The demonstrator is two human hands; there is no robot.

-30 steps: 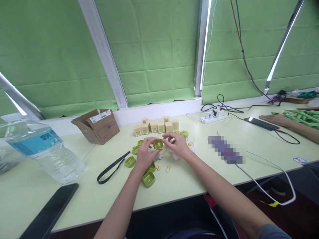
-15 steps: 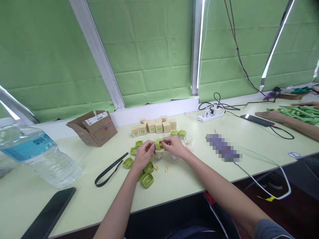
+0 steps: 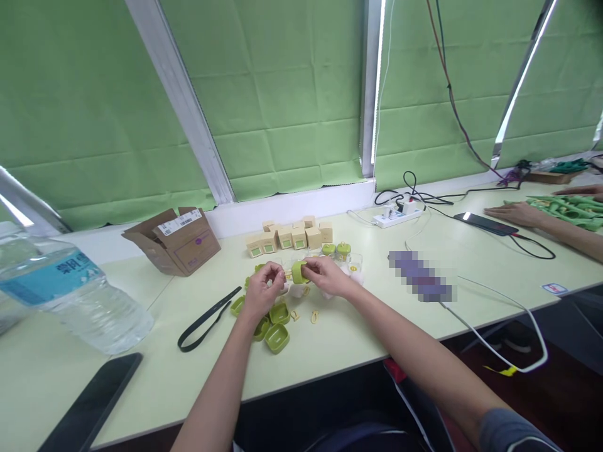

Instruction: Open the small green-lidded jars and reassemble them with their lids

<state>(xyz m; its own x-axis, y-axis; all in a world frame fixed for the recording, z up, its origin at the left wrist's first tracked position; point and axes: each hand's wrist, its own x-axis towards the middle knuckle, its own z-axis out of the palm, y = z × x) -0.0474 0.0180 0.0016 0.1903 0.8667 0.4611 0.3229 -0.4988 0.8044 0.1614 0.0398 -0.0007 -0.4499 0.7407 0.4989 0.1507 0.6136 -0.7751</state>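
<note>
My right hand (image 3: 325, 276) grips a small green plastic cup (image 3: 298, 272) above the table, turned on its side. Close to its left, my left hand (image 3: 264, 287) is closed in a pinch on a thin yellow piece (image 3: 287, 274) that reaches the cup; its far end is hidden. Below the hands lie two small yellow loops (image 3: 315, 317). Several green cups (image 3: 277, 339) rest around my left forearm, some partly covered by it. Behind my right hand are clear containers (image 3: 355, 260) and two closed green cups (image 3: 343, 248).
Several small tan boxes (image 3: 299, 238) stand at the back, near an open cardboard box (image 3: 181, 245). A water bottle (image 3: 80, 295), a black strap (image 3: 207, 320) and a phone (image 3: 92, 402) lie left. A power strip (image 3: 398, 217) and cables are right; another person's hands (image 3: 518, 215) touch green pieces.
My left hand has moved slightly left, away from the cup, and the thin yellow piece now shows between them. My right hand keeps hold of the green cup.
</note>
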